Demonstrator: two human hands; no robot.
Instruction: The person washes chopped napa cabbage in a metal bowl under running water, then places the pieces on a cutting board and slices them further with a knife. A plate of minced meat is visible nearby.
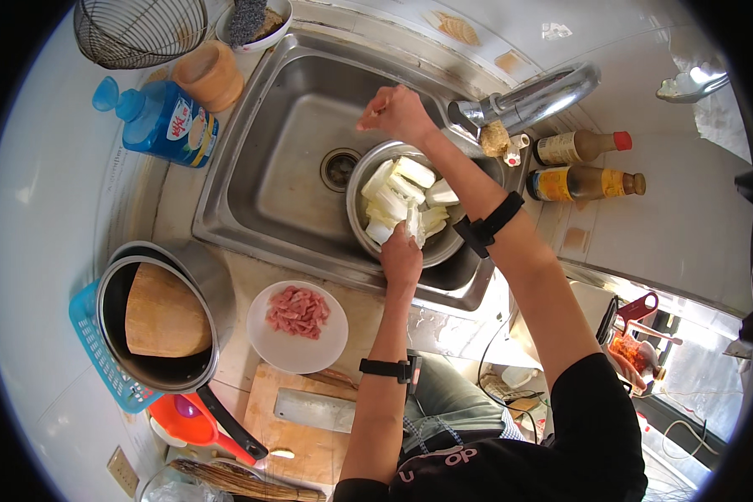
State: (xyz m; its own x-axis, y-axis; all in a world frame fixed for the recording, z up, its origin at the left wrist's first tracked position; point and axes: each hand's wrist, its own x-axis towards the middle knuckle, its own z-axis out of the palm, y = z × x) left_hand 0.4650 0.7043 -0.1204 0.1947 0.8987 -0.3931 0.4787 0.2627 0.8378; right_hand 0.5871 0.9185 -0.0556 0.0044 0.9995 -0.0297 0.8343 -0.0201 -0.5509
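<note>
My left hand [403, 254] grips a pale piece of Chinese cabbage [413, 219] at the near side of a round metal basin [354, 207]. More cut cabbage [389, 202] fills the basin, which sits in the right part of a stainless steel sink [276, 157]. Beyond the basin, my right hand [398, 114] is raised over the sink, fingers curled in towards the thumb. Nothing shows in it. The right forearm crosses above the basin and hides part of its right side. Left of the basin lies the sink drain [341, 169].
A chrome faucet [539, 94] and two bottles [587, 182] stand right. Left are a blue soap pump bottle [169, 122] and a black-handled pot [219, 314]. Nearer are a plate [263, 342] of sliced raw meat [298, 312] and a cleaver [314, 409] on a wooden board [307, 452].
</note>
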